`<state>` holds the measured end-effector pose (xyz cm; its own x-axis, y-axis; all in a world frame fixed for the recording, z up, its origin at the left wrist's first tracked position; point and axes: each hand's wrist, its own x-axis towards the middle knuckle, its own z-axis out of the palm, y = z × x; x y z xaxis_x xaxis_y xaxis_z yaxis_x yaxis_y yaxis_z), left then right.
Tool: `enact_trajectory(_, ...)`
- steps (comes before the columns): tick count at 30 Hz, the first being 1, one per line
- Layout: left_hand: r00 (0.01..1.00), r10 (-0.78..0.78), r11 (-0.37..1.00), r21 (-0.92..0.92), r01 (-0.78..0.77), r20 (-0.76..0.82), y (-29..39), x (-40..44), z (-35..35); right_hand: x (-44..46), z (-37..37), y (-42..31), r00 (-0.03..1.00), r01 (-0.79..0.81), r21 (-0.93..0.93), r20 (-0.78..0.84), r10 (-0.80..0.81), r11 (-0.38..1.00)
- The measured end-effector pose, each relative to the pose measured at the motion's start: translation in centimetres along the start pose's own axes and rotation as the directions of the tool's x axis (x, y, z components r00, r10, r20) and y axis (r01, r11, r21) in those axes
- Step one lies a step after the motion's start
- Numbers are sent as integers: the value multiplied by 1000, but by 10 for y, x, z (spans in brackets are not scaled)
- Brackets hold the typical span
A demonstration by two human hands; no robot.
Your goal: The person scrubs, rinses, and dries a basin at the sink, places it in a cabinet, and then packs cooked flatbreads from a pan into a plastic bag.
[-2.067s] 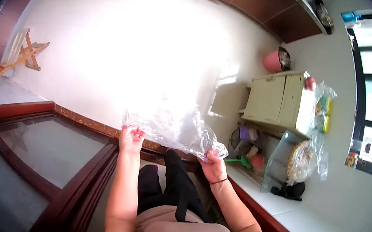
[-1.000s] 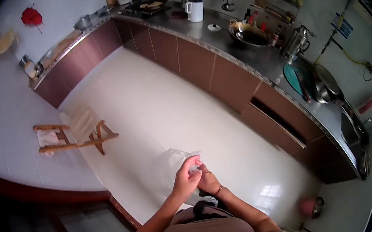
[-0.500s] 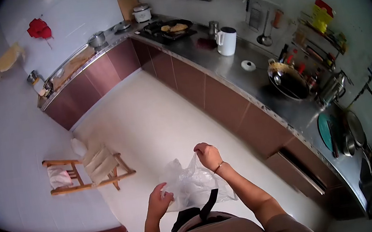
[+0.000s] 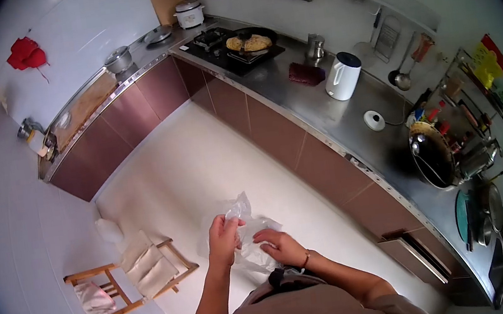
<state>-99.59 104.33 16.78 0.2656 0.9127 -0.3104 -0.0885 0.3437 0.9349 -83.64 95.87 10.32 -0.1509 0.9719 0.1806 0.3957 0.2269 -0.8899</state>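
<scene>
A thin, clear plastic bag (image 4: 253, 255) hangs crumpled in front of my body. My left hand (image 4: 225, 240) is closed on its upper part, with a tuft of plastic sticking up above the fingers. Just to the right, my right hand (image 4: 281, 247) is beside the bag with its fingers bent and apart; nothing shows gripped in it. A bracelet circles my right wrist.
A wooden folding chair (image 4: 152, 268) stands at the left. Along the right runs a steel counter (image 4: 350, 134) with a white kettle (image 4: 343, 76), a wok (image 4: 432, 155) and a pan with flatbread (image 4: 249, 43). A drawer (image 4: 414, 260) stands slightly out.
The view has swung from the doorway to the kitchen counters. My left hand has closed on the bag and moved up; my right hand has let go and come down beside it.
</scene>
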Motion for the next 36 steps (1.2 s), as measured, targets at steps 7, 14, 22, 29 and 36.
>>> enact_trajectory(7,975,4,971,-232,-57,-224,81,152,-27,156,-22,81,646,-75,-263,722,248,962)
enact_trajectory(14,892,141,957,-171,-233,-429,149,272,-76,346,-82,76,822,-25,59,570,-13,998)
enact_trajectory(22,874,177,950,-154,-272,-453,211,442,-133,539,-162,167,949,-201,167,-209,234,965)
enact_trajectory(29,928,225,948,-155,-279,-297,277,586,-145,638,-228,293,602,-477,13,-724,337,879)
enact_trajectory(36,938,238,951,-137,-278,-252,324,700,-128,698,-268,358,432,-467,415,-663,611,781)
